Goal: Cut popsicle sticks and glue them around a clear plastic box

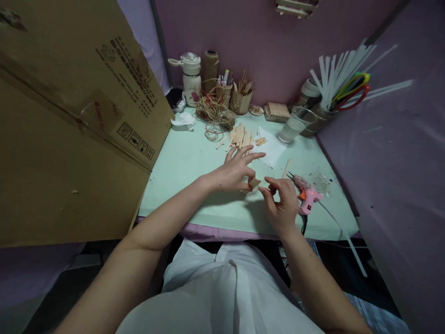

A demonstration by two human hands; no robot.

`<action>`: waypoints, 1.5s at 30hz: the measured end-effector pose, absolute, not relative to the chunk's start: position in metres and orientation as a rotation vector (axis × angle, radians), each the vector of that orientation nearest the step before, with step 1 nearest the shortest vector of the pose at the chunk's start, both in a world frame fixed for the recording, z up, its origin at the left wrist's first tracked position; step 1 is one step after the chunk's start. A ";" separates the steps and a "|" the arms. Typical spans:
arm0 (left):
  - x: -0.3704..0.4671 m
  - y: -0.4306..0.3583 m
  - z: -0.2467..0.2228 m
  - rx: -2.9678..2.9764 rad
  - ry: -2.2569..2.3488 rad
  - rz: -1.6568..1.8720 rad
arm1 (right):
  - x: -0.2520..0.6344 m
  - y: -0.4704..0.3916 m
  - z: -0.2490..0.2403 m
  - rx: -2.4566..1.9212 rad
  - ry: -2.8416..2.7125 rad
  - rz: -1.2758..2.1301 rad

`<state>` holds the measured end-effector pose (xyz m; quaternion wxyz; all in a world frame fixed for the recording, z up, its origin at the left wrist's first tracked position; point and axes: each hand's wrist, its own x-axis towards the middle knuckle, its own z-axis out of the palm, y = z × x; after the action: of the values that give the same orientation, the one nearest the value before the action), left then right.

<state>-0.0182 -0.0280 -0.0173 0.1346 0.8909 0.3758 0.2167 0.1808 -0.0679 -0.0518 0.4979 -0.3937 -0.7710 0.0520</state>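
Observation:
My left hand (238, 171) pinches a small flat piece of light wood (255, 183) between thumb and forefinger, its other fingers spread out above the table. Just right of that piece is my right hand (281, 199), its thumb and forefinger tips a little apart and the other fingers curled; nothing shows between them. A clear, shiny patch (248, 191), too small to make out, lies under the wood piece. Beside my right hand rests a pink hot glue gun (310, 200) with an orange trigger and a lit red light. A single craft stick (287, 168) lies by its nozzle.
Craft sticks (240, 137) lie piled on the green tabletop (187, 167), near tangled twine (212, 111) and a white tissue (273, 148). A clear plastic cup (292, 127), a bottle (192, 83) and a holder of glue sticks (333, 79) with scissors (361, 95) stand behind. A large cardboard box (76, 139) walls the left.

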 end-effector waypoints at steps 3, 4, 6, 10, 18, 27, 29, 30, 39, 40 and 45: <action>-0.019 -0.029 -0.015 2.583 1.104 0.633 | 0.186 -0.076 -0.056 -1.016 -1.859 0.151; -0.019 -0.030 -0.014 2.584 1.108 0.625 | 0.188 -0.078 -0.059 -1.051 -1.878 0.175; -0.020 -0.031 -0.013 2.590 1.119 0.603 | 0.190 -0.082 -0.067 -1.129 -1.947 0.231; -0.020 -0.034 -0.009 2.654 1.143 0.569 | 0.188 -0.080 -0.079 -1.299 -2.084 0.318; -0.009 -0.032 0.007 2.728 1.155 0.341 | 0.179 -0.071 -0.084 -1.407 -2.141 0.349; 0.000 -0.026 0.015 2.654 1.180 0.192 | 0.177 -0.069 -0.083 -1.439 -2.136 0.351; 0.000 -0.024 0.012 2.652 1.179 0.193 | 0.177 -0.069 -0.083 -1.445 -2.130 0.355; 0.000 -0.023 0.011 2.653 1.178 0.193 | 0.177 -0.069 -0.082 -1.447 -2.127 0.356; -0.001 -0.022 0.007 2.620 1.175 0.186 | 0.175 -0.066 -0.082 -1.457 -2.127 0.350; -0.001 -0.022 0.007 2.621 1.179 0.189 | 0.175 -0.066 -0.082 -1.460 -2.126 0.351; -0.001 -0.023 0.006 2.620 1.183 0.213 | 0.174 -0.065 -0.082 -1.467 -2.126 0.353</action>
<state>-0.0008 -0.0229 0.0058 0.1293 0.9013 0.4069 0.0733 0.1745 -0.0652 -0.0815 0.2643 -0.5428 -0.7864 0.1306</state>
